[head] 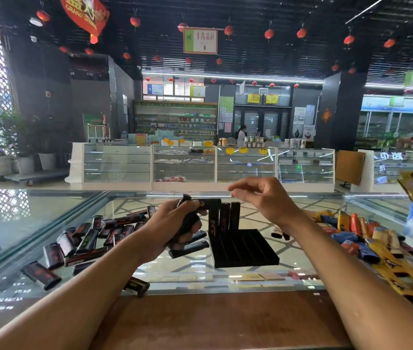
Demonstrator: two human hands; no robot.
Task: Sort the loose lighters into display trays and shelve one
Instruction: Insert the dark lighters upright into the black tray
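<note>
1. Along the left of the glass surface (36, 215), loose lighters (84, 238) are lying scattered, some overlapping, a few sitting close to the near edge where glass meets wood.
2. I am seeing the left hand (175, 223) closed around a bundle of dark lighters, one poking out at the top; I would keep that grip firm but feed out only one at a time.
3. Just right of it, the black display tray (246, 248) is standing on the surface with a few lighters upright (225, 215) in its far row; the nearer slots are showing bare.
4. Above those upright ones, the right hand (263, 195) is hovering with fingers pinched; whether it is holding anything I cannot tell.
5. I am judging that each lighter should go straight down into its slot, so neighbours are not getting knocked.
6. Farther right, coloured packets (357, 236) are crowding the surface, leaving free room mainly in front of the tray.
</note>
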